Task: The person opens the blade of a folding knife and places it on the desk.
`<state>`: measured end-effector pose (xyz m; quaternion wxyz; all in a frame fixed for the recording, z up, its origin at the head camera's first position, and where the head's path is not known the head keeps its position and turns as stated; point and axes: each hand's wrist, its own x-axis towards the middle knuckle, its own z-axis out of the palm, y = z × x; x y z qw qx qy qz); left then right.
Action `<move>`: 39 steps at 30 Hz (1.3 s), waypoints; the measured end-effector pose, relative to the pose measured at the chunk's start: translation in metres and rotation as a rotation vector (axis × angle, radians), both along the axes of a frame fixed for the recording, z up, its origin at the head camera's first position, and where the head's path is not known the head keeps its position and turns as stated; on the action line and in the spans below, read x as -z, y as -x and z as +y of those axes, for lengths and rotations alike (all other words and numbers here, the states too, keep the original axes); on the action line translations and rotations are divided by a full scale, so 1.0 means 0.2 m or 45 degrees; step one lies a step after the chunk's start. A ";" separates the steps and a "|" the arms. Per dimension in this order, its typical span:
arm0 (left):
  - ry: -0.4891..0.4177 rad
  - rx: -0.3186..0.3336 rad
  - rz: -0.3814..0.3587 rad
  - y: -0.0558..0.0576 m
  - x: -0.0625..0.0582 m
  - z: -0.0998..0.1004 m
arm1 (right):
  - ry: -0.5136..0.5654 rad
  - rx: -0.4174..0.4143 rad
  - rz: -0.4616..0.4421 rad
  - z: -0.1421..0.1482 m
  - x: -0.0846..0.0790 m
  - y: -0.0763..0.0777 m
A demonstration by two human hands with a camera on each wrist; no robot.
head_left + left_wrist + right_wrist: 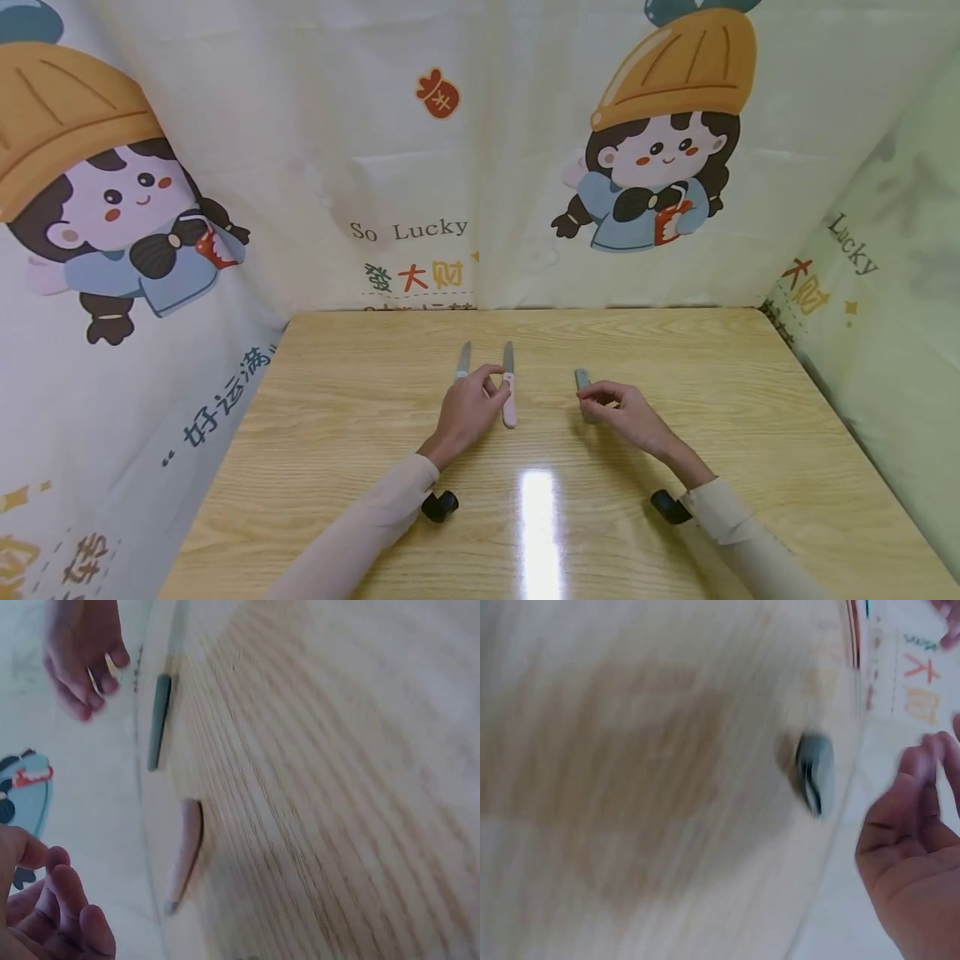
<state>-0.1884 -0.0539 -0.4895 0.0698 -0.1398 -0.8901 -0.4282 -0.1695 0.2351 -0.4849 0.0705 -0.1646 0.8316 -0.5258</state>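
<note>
A knife with a pink handle (509,410) lies on the table, blade pointing away. To its left is a second knife (464,358), its handle mostly covered by my left hand (467,410). That hand hovers by the pink handle; the left wrist view shows its loosely bent fingers (69,889) apart from the handle. A grey-green, handle-shaped object (582,379) lies further right, with a dark slot along it in the right wrist view; its exact kind is unclear. Above it is my right hand (626,414), thumb and fingertips close together, nothing visible between them.
The wooden table (337,467) reaches back to a patterned cloth (517,167), which also hangs along both sides. Black wrist cameras (440,506) sit at both cuffs. A bright reflection runs down the table's front middle.
</note>
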 end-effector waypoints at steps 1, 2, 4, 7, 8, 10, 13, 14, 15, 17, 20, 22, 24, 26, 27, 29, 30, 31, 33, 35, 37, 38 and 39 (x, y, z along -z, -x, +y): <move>0.008 0.005 0.031 -0.01 -0.01 0.00 | -0.030 0.000 0.019 0.02 0.00 0.01; 0.016 0.013 0.060 -0.02 -0.01 0.00 | -0.048 -0.006 0.031 0.03 0.00 0.02; 0.025 0.030 0.110 -0.04 -0.03 0.01 | -0.055 -0.022 0.036 0.06 0.00 0.05; 0.039 0.050 0.136 -0.06 -0.04 0.01 | -0.069 -0.058 0.017 0.08 0.01 0.08; 0.044 0.058 0.138 -0.06 -0.03 0.01 | -0.084 -0.070 0.011 0.09 0.01 0.09; 0.055 0.067 0.148 -0.07 -0.03 0.02 | -0.137 -0.097 -0.011 0.10 0.02 0.11; 0.058 0.081 0.184 -0.08 -0.02 0.02 | -0.255 -0.155 -0.020 0.11 0.02 0.14; 0.062 0.093 0.198 -0.09 -0.01 0.02 | -0.303 -0.177 -0.012 0.12 0.02 0.15; 0.072 0.109 0.214 -0.09 -0.01 0.03 | -0.342 -0.190 -0.013 0.12 0.02 0.16; 0.109 0.154 0.242 -0.10 0.00 0.03 | -0.399 -0.206 -0.006 0.12 0.02 0.18; 0.179 0.231 0.272 -0.11 0.01 0.04 | -0.472 -0.222 0.014 0.11 0.03 0.20; 0.218 0.271 0.290 -0.11 0.01 0.05 | -0.501 -0.234 0.025 0.10 0.04 0.21; 0.229 0.295 0.299 -0.12 0.02 0.05 | -0.529 -0.245 0.049 0.10 0.05 0.22; 0.231 0.313 0.316 -0.13 0.02 0.06 | -0.543 -0.233 0.057 0.10 0.05 0.22; 0.233 0.319 0.328 -0.13 0.02 0.06 | -0.544 -0.224 0.058 0.10 0.05 0.22; 0.223 0.332 0.348 -0.13 0.01 0.07 | -0.538 -0.208 0.066 0.09 0.06 0.22; 0.219 0.341 0.359 -0.13 0.02 0.07 | -0.533 -0.200 0.072 0.09 0.06 0.22; 0.218 0.349 0.372 -0.13 0.02 0.07 | -0.525 -0.197 0.081 0.09 0.07 0.22; 0.211 0.364 0.388 -0.13 0.02 0.07 | -0.506 -0.193 0.100 0.08 0.07 0.21; 0.196 0.384 0.393 -0.13 0.02 0.07 | -0.498 -0.184 0.133 0.08 0.07 0.20; 0.174 0.400 0.361 -0.14 0.03 0.07 | -0.489 -0.172 0.160 0.06 0.07 0.17; 0.146 0.406 0.321 -0.14 0.03 0.07 | -0.486 -0.169 0.168 0.05 0.06 0.16; 0.108 0.411 0.269 -0.15 0.03 0.07 | -0.483 -0.172 0.183 0.03 0.05 0.14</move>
